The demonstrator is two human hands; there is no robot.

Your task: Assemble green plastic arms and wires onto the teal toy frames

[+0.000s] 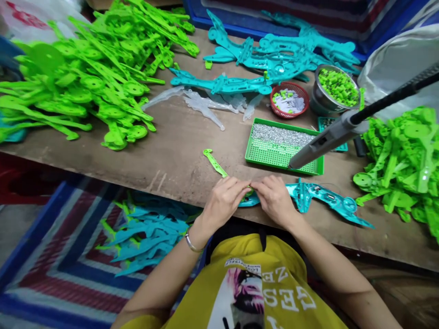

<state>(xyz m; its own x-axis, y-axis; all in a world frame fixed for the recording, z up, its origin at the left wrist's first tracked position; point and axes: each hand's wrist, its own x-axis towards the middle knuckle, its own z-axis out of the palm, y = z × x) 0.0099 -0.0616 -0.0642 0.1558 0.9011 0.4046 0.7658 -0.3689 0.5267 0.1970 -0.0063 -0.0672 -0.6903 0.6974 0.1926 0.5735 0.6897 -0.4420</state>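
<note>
My left hand (222, 198) is closed at the table's front edge, with its fingertips pinched on a light green plastic arm (215, 163) whose far end sticks out beyond the knuckles. Close beside it, my right hand (274, 201) is closed over the left end of a long turquoise plastic shell (324, 196). The shell lies along the table edge with its ribbed inside showing, and its tail reaches out to the right. The fingertips of both hands nearly meet where green and turquoise parts overlap; my fingers hide the joint there.
A grey electric screwdriver (325, 141) hangs over a green tray (284, 160) of small metal screws. Behind are a red basket (290, 114) and a steel bowl (318, 107) of small parts. Green arm piles (78, 91) flank both sides; turquoise shells (281, 50) lie at the back.
</note>
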